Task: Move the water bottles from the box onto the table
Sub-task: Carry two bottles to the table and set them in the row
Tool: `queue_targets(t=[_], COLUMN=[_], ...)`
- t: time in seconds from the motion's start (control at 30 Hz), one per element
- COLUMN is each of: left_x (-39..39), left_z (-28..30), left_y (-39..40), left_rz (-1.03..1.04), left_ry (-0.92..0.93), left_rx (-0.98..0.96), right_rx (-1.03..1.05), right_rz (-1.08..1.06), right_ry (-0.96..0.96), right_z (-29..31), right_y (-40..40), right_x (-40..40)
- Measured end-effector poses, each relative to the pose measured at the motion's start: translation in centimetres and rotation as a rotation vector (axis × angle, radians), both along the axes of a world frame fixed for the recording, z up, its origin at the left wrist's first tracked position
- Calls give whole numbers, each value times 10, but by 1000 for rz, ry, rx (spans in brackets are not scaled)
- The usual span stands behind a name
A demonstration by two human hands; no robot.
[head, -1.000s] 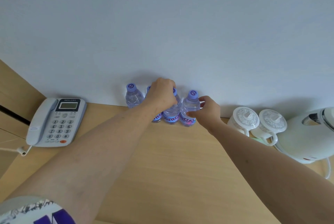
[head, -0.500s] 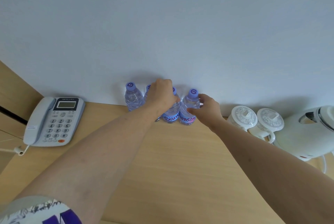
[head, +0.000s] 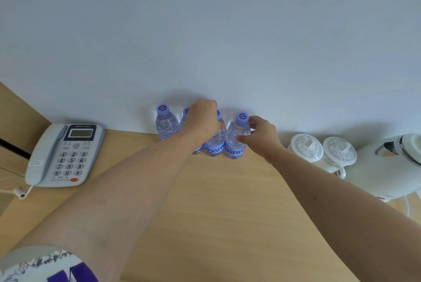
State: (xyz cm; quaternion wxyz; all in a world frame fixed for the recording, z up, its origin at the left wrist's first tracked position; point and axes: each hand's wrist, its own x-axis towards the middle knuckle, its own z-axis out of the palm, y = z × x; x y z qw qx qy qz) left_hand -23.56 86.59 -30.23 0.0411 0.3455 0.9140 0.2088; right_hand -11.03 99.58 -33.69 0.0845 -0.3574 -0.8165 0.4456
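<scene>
Several small clear water bottles with purple caps stand upright in a row against the white wall at the back of the wooden table point(head: 216, 202). The leftmost bottle point(head: 165, 123) stands alone. My left hand point(head: 202, 120) covers the top of the third bottle point(head: 215, 145) and hides most of the second bottle point(head: 185, 114) behind it. My right hand point(head: 259, 133) holds the neck and shoulder of the rightmost bottle point(head: 235, 138) between thumb and fingers. The box is not in view.
A grey desk telephone point(head: 63, 154) lies at the left. Two white lidded cups point(head: 307, 147) point(head: 339, 150) and a white electric kettle point(head: 387, 165) stand at the right. A wooden panel borders the far left.
Both hands stay on their bottles. My right hand has shifted slightly up the rightmost bottle, fingers now near its cap. The row of bottles has not visibly moved.
</scene>
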Motion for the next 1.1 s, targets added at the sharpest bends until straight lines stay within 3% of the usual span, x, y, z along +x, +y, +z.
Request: queue_targets(t=[0.4, 0.57, 1.1], left_x=[1, 1, -5], left_z=[2, 3, 4], left_y=[1, -1, -4], left_rz=[-15, -24, -100], left_ry=[-11, -12, 1], left_rx=[0, -5, -26], right_rx=[64, 80, 99], right_rz=[70, -46, -84], right_ry=[-24, -22, -57], right_z=[3, 3, 4], right_y=[1, -7, -18], right_x=[1, -5, -4])
